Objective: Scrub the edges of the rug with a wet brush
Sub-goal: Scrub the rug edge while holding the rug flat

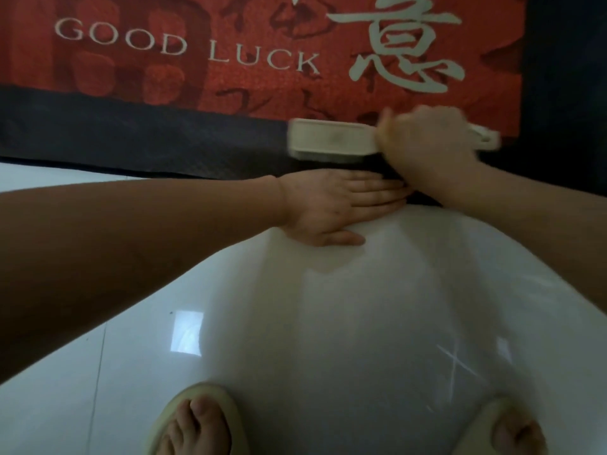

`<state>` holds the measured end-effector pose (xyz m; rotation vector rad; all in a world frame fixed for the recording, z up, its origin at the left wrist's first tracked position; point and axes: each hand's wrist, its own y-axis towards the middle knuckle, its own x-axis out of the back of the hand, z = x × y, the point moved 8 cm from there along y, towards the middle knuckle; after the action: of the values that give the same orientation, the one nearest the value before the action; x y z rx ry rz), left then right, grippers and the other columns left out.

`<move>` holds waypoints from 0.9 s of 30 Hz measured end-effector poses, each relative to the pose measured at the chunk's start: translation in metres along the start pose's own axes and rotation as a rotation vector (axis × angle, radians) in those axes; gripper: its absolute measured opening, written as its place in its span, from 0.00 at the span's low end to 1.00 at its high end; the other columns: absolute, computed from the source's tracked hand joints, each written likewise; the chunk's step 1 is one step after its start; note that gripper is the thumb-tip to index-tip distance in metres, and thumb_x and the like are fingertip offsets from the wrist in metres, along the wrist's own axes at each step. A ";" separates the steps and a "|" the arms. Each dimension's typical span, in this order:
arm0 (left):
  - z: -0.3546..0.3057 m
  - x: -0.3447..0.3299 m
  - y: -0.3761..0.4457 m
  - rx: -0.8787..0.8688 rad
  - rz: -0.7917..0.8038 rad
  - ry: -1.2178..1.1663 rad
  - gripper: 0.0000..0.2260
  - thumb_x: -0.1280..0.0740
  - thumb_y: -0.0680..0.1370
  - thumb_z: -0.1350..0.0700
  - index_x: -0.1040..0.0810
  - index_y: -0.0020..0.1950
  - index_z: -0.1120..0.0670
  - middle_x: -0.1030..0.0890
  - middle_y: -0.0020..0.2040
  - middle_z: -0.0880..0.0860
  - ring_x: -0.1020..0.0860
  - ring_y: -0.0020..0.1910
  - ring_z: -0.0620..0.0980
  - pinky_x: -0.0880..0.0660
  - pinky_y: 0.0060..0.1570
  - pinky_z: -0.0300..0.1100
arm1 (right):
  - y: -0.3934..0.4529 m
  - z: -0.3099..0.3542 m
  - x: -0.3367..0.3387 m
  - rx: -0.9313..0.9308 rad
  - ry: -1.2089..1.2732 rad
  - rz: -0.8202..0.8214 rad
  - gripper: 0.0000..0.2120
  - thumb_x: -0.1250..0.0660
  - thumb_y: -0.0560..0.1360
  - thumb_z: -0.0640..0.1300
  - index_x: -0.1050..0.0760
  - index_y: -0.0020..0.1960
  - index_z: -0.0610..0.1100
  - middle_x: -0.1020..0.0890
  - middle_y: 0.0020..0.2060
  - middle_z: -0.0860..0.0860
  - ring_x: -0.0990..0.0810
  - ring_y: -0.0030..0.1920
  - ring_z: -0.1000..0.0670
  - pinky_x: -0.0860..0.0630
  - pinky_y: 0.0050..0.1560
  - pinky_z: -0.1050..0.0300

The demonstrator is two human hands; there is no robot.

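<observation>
A red rug point(230, 44) with a dark border lies flat on a glossy white tiled floor point(131, 339). The right hand point(427, 149), fingers curled round the handle, holds a pale, stiff-looking scrub brush point(331, 139) on the near border. The left hand point(331, 205) presses flat, fingers straight, on the rug's edge. The rug looks soft and probably slides; pin it near the brush. Sandalled feet point(193, 421) stand close below.
</observation>
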<state>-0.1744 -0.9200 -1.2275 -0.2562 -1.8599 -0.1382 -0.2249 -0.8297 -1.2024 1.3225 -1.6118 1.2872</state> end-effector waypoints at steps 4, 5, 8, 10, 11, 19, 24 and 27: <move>-0.003 0.002 -0.002 0.005 0.019 0.003 0.30 0.49 0.83 0.43 0.42 0.78 0.62 0.39 0.77 0.62 0.42 0.77 0.58 0.53 0.76 0.47 | -0.008 -0.003 0.010 -0.147 0.039 -0.118 0.18 0.50 0.78 0.39 0.23 0.42 0.39 0.20 0.31 0.40 0.20 0.30 0.40 0.35 0.30 0.56; -0.005 0.005 -0.002 0.006 -0.001 0.000 0.29 0.47 0.82 0.44 0.36 0.76 0.62 0.32 0.74 0.62 0.34 0.73 0.60 0.46 0.73 0.48 | 0.003 0.016 0.024 -0.127 0.115 -0.163 0.16 0.48 0.78 0.38 0.22 0.43 0.39 0.19 0.32 0.40 0.19 0.31 0.39 0.36 0.31 0.55; -0.005 0.005 -0.001 0.058 0.044 -0.022 0.28 0.45 0.83 0.44 0.38 0.77 0.60 0.33 0.74 0.60 0.35 0.73 0.59 0.46 0.74 0.48 | 0.019 0.054 0.058 -0.066 0.266 -0.285 0.13 0.42 0.78 0.38 0.21 0.41 0.38 0.20 0.30 0.41 0.20 0.29 0.40 0.37 0.30 0.54; -0.002 0.001 0.000 0.091 0.121 0.015 0.30 0.51 0.83 0.43 0.50 0.80 0.60 0.46 0.80 0.59 0.49 0.79 0.55 0.62 0.75 0.44 | 0.011 0.022 0.043 -0.112 0.235 -0.182 0.14 0.46 0.81 0.39 0.23 0.45 0.37 0.22 0.32 0.42 0.24 0.30 0.42 0.35 0.31 0.52; -0.005 0.003 -0.002 0.083 0.119 0.009 0.31 0.52 0.83 0.42 0.52 0.80 0.60 0.50 0.80 0.59 0.53 0.79 0.53 0.64 0.75 0.43 | -0.001 0.000 0.036 -0.175 0.224 -0.173 0.13 0.47 0.81 0.38 0.25 0.46 0.37 0.24 0.32 0.42 0.27 0.31 0.43 0.35 0.32 0.52; -0.012 0.004 -0.019 0.186 0.060 -0.062 0.31 0.53 0.83 0.43 0.54 0.80 0.60 0.54 0.80 0.57 0.56 0.79 0.50 0.63 0.76 0.42 | -0.040 -0.046 0.022 -0.439 0.794 -0.201 0.13 0.46 0.82 0.53 0.29 0.57 0.46 0.22 0.41 0.51 0.23 0.42 0.47 0.32 0.42 0.53; -0.006 0.003 -0.027 0.158 0.063 -0.058 0.30 0.52 0.83 0.44 0.48 0.79 0.61 0.46 0.79 0.59 0.51 0.79 0.52 0.62 0.76 0.43 | -0.039 0.009 0.030 -0.132 0.727 -0.140 0.22 0.45 0.82 0.50 0.40 0.75 0.61 0.20 0.58 0.44 0.22 0.58 0.39 0.27 0.58 0.44; -0.009 0.008 -0.031 0.101 0.023 -0.058 0.26 0.46 0.83 0.46 0.32 0.74 0.62 0.30 0.72 0.62 0.34 0.74 0.59 0.56 0.74 0.45 | -0.036 0.063 0.027 0.170 0.507 0.034 0.24 0.48 0.83 0.47 0.46 0.75 0.64 0.25 0.45 0.46 0.22 0.50 0.40 0.28 0.47 0.48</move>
<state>-0.1757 -0.9509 -1.2164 -0.2132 -1.9146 -0.0214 -0.1922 -0.8979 -1.1853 0.9575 -1.1948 1.6502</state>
